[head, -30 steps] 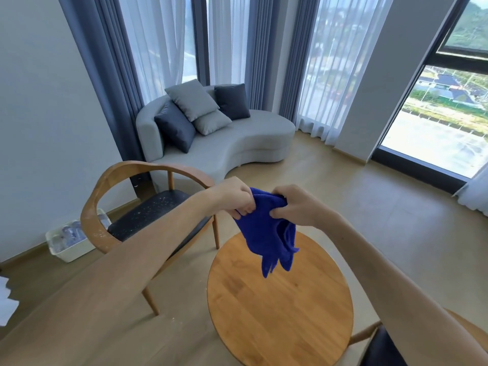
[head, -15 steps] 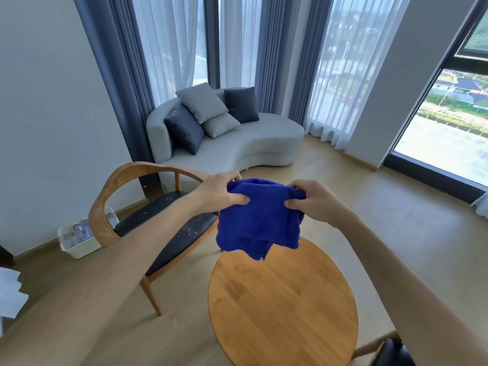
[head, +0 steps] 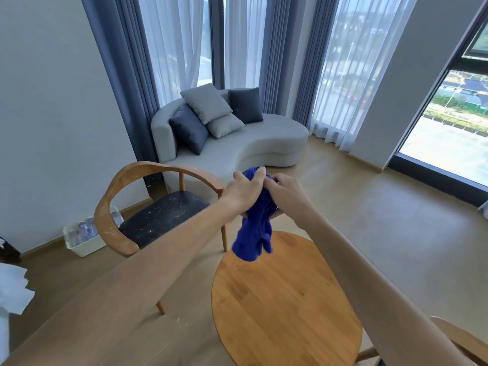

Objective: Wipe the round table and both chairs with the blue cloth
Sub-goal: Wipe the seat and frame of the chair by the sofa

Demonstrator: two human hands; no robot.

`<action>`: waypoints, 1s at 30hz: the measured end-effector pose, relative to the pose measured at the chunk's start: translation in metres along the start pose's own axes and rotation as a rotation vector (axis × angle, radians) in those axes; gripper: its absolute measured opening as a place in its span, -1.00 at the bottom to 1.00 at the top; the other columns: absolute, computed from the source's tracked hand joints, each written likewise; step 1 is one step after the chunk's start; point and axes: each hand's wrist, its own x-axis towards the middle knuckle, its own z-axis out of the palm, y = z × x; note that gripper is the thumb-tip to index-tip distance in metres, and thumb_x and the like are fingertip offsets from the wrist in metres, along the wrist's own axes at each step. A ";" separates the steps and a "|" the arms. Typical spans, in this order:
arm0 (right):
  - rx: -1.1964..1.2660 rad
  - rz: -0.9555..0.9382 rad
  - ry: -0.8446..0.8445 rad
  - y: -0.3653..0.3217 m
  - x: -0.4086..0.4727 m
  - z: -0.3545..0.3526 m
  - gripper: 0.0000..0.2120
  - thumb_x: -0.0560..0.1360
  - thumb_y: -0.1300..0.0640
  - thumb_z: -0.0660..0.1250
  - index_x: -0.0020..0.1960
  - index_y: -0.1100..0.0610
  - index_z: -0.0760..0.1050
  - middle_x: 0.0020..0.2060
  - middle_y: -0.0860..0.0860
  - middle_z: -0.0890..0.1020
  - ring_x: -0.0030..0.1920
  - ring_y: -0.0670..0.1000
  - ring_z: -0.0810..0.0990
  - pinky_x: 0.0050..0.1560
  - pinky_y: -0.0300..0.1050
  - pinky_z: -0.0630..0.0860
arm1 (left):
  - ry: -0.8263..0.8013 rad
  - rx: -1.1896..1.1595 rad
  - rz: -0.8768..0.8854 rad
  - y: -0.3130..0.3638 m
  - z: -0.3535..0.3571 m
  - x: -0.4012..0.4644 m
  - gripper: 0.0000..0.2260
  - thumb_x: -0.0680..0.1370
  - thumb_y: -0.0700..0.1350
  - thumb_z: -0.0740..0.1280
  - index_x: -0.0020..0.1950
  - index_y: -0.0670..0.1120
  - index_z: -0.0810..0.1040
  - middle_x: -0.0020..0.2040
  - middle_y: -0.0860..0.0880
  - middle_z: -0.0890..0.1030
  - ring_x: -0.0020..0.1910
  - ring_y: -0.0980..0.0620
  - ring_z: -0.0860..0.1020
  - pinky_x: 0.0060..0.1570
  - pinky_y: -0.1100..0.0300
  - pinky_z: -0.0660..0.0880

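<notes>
Both hands hold the blue cloth (head: 254, 228) in the air above the far edge of the round wooden bench (head: 285, 307), clear of its top. The left hand (head: 244, 191) has its fingers (head: 257, 175) curled over the cloth's bunched upper end; the right hand (head: 284, 192) grips the same bunch from the right, and the rest hangs down. A wooden chair (head: 148, 207) with a speckled dark seat stands left of the bench; a second chair (head: 459, 344) shows at the near right corner.

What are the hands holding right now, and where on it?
Both the left hand and right hand grip the blue cloth at its bunched top; the rest hangs free.
</notes>
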 end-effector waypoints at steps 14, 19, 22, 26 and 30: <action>0.174 -0.278 -0.271 0.013 0.030 0.023 -0.49 0.35 0.38 0.43 0.20 -0.01 0.52 0.03 -0.01 0.64 0.05 0.04 0.61 0.05 0.01 0.61 | 0.012 0.146 0.230 -0.058 -0.070 0.008 -0.63 0.42 -0.13 0.48 0.13 -0.03 0.41 0.00 0.03 0.52 -0.03 0.08 0.54 -0.13 0.18 0.54; 0.371 -0.225 -0.381 -0.009 0.054 0.075 -0.39 0.36 0.40 0.46 0.29 -0.05 0.45 0.07 -0.04 0.64 0.06 -0.03 0.63 -0.06 -0.19 0.58 | -0.212 -0.150 0.268 -0.105 -0.118 0.019 -0.56 0.42 -0.07 0.50 0.22 0.16 0.44 0.12 0.16 0.60 0.10 0.15 0.57 -0.04 0.27 0.53; 0.507 -0.168 -0.371 -0.028 0.069 0.121 -0.40 0.32 0.26 0.54 0.30 0.04 0.45 0.09 0.04 0.65 0.09 0.07 0.64 0.01 -0.02 0.60 | -0.153 -0.289 0.298 -0.132 -0.153 0.028 -0.66 0.47 -0.11 0.45 0.17 0.17 0.47 0.05 0.17 0.64 0.04 0.21 0.59 -0.14 0.32 0.55; 0.597 -0.188 -0.430 -0.057 0.089 0.198 -0.45 0.35 0.06 0.53 0.30 0.05 0.46 0.17 0.07 0.61 0.18 0.14 0.59 0.10 0.09 0.58 | -0.109 -0.405 0.306 -0.174 -0.216 0.053 -0.70 0.49 -0.16 0.42 0.14 0.14 0.49 0.00 0.14 0.66 0.02 0.16 0.62 -0.16 0.32 0.55; 0.592 -0.173 -0.523 -0.089 0.118 0.288 -0.34 0.36 0.20 0.46 0.40 0.03 0.31 0.27 0.09 0.52 0.26 0.17 0.52 0.21 0.19 0.51 | -0.099 -0.436 0.281 -0.227 -0.295 0.086 -0.71 0.48 -0.13 0.42 0.07 0.24 0.53 -0.01 0.16 0.65 -0.01 0.17 0.62 -0.19 0.26 0.58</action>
